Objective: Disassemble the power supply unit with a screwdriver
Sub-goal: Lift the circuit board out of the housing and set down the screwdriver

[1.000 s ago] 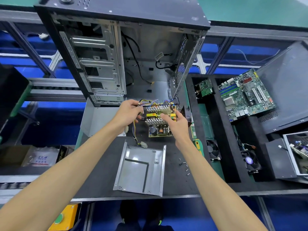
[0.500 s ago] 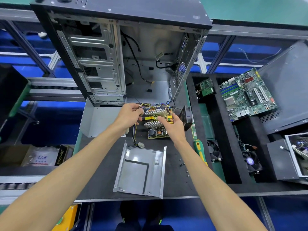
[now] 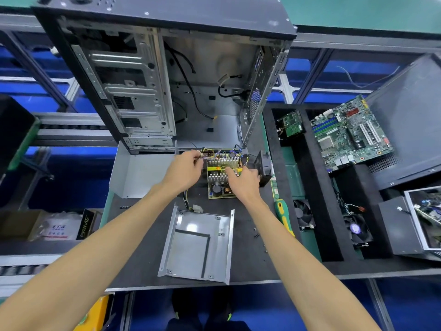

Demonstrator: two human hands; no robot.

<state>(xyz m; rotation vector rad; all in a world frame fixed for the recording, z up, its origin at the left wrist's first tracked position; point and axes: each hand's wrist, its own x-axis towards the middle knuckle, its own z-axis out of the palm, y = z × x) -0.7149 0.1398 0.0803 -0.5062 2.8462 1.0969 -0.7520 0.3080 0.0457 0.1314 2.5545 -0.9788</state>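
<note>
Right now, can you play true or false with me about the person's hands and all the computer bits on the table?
1. The green and yellow screwdriver is in the right hand. False: it lies on the black mat, beside the right forearm.
2. The left hand holds the bundle of coloured wires at the far left corner of the yellow-green power supply circuit board. True.
3. The bent grey metal cover plate lies on the mat, nearer the person than the board. True.
4. The big green motherboard sits inside the open computer case. False: it rests in the black tray on the right.
5. Small loose screws lie on the mat near the screwdriver. True.
</note>
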